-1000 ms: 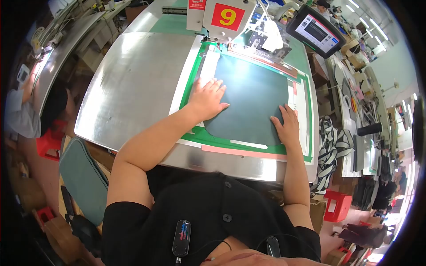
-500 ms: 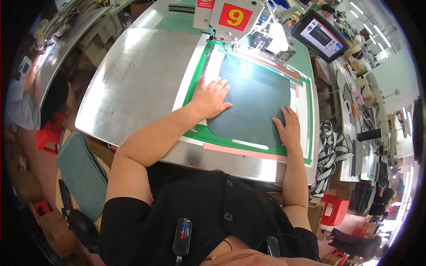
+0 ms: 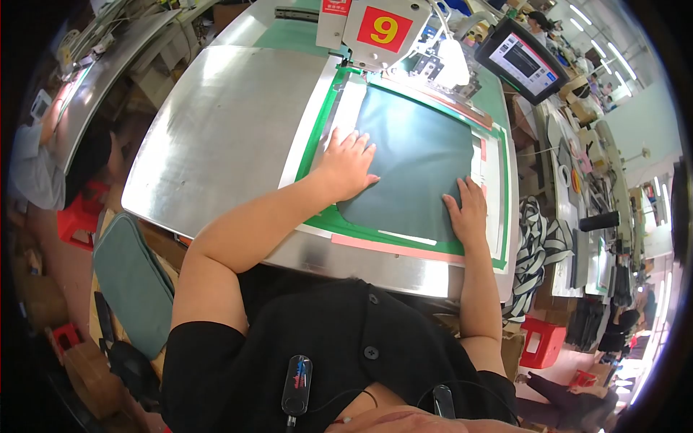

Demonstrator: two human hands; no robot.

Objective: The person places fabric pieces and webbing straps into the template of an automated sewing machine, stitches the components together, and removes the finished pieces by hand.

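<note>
A dark green-grey fabric panel [image 3: 415, 166] lies flat on a white template with green edging [image 3: 361, 234], under the head of a sewing machine [image 3: 379, 32] marked 9. My left hand [image 3: 346, 164] rests on the panel's left edge with its fingers spread. On the panel's right edge, my right hand [image 3: 468, 209] lies flat, fingers apart. Neither hand grips anything. A lit lamp shines on the panel's upper part.
The metal table [image 3: 224, 137] extends to the left. A tilted screen [image 3: 521, 60] stands at upper right. Green-grey pieces [image 3: 133, 281] are stacked at lower left. Striped fabric [image 3: 530, 252] hangs at right. A person's arm [image 3: 49, 123] shows at far left.
Over the last second the view has shifted a little. My left hand has slid slightly, and faint creases now show in the panel. My right hand has hardly moved.
</note>
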